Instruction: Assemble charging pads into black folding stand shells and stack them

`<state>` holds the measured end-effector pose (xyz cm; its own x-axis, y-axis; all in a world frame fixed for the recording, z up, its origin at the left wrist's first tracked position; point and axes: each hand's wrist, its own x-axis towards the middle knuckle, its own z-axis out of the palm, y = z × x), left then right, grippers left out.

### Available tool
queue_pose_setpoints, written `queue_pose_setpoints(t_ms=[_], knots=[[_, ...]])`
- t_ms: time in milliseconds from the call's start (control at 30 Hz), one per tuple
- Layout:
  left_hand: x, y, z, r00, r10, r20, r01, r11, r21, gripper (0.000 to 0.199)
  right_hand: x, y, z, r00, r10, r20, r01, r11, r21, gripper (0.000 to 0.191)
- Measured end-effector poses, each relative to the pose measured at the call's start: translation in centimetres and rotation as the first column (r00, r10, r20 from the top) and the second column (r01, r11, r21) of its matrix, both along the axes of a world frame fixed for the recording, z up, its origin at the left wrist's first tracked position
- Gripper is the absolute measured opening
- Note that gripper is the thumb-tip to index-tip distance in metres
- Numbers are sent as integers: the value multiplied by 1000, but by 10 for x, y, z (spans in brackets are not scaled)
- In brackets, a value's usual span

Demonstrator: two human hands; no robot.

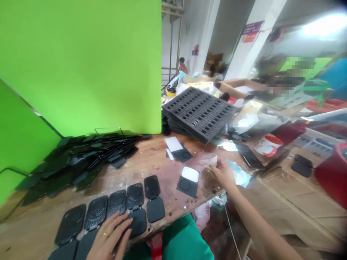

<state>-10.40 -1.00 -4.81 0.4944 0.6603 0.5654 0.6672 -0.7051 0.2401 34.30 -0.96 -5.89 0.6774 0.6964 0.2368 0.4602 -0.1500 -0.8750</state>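
Note:
Several black hinged flip cases [116, 202] lie unfolded in a row along the table's front edge. My left hand [111, 234] rests on the lower halves of the middle ones, fingers apart and holding nothing. Over the table's right part, my right hand [223, 173] has thumb and fingers closed at a small crumpled whitish piece [213, 160]. Between my hands lies a black square sheet with a ring mark [185, 186], a white rounded card [190, 174] covering its upper part. Farther back, another black ringed sheet [185, 154] sits partly under white cards [174, 143].
Black flat pieces [89, 159] are heaped at the left before a green partition [81, 65]. A slotted black foam tray [200, 113] stands at the back. Right are a phone [249, 156], a white-and-red mug [268, 145], cardboard [292, 187] and a red bucket [333, 173]. People are in the background.

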Motion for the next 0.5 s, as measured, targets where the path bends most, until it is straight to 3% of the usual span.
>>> queue_pose_setpoints(t_ms=[133,267,333,400,500], knots=[[11,0,4,1000,8,7,-8,1000,-22,25,3,1,-13,1000,23,12,-23,999,-36,31],[16,2,6,999,29,29,-28,999,-41,25,6,-4,-12,997,-23,74,21,999,28,51],[16,4,6,998,38,44,-36,998,-48,25,10,-2,5,977,-94,193,67,987,143,52],[15,6,5,998,41,53,-38,998,-55,26,17,11,36,927,-153,343,72,969,238,38],[14,9,2,998,28,53,-25,998,-56,27,26,54,89,847,-63,527,-38,983,178,23]])
